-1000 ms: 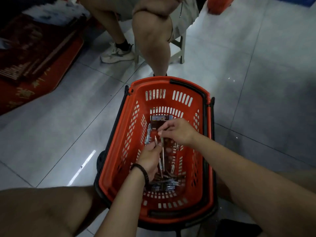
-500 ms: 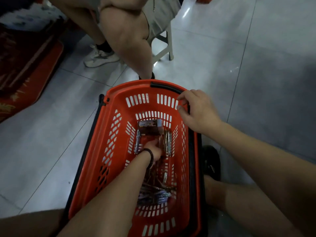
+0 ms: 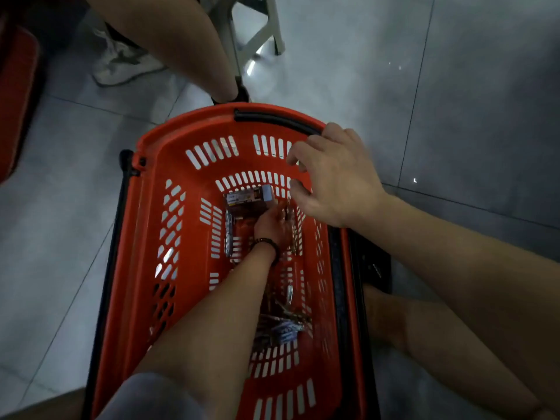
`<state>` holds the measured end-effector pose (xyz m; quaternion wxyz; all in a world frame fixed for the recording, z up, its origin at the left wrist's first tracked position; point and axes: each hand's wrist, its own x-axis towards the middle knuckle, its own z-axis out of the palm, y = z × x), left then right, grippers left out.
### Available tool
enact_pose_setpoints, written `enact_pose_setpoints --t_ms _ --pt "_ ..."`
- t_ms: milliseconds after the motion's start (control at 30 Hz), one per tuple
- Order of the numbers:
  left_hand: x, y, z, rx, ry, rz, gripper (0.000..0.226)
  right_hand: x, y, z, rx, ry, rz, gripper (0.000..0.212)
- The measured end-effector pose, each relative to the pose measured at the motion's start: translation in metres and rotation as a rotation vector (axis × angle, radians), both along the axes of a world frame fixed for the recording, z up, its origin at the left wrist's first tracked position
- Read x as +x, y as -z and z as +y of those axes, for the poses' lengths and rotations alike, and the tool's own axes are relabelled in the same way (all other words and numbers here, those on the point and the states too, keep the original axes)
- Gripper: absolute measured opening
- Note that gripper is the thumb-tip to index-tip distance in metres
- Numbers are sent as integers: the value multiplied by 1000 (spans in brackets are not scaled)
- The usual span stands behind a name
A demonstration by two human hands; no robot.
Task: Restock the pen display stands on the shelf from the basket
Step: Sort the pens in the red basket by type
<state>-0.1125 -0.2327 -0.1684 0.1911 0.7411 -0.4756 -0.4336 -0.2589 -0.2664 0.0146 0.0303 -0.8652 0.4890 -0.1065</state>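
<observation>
Head view looks down into an orange basket (image 3: 188, 298) on the grey tiled floor (image 3: 454, 86). The left hand (image 3: 272, 225), with a black band (image 3: 269, 242) on its wrist, reaches down to the basket bottom at the 12 o'clock end, just beside a small printed box (image 3: 248, 198). Its fingers are in shadow, so I cannot tell whether it grips anything. The right hand (image 3: 336, 180) is over the rim at about 2 o'clock, near the end of the black handle (image 3: 272, 118), with its fingers loosely curled and holding nothing. Loose pens (image 3: 281, 328) lie heaped at the 6 o'clock end, and more (image 3: 228, 234) lie along the bottom by the left hand. Beyond the basket at 12 o'clock are another person's leg (image 3: 181, 40) and a stool (image 3: 257, 31).
</observation>
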Motion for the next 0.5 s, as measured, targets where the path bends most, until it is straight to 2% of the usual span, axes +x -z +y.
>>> enact_pose_setpoints --t_ms 67,100,200,333,400,500 --pt "12 -1 21 -15 -45 55 27 -1 2 3 -3 0 8 39" --pt "19 -9 33 -6 -19 19 24 0 2 4 -15 -1 19 36" --pt "40 -21 68 129 289 -98 27 6 -1 5 -39 -5 70 28" --pt "59 -30 118 394 737 -281 36 17 -5 26 16 58 -1 23" --pt "59 -32 135 474 823 -383 46 28 -5 39 47 -29 32 20" --pt "45 -36 151 457 948 -473 54 35 -10 47 141 -167 116 15"
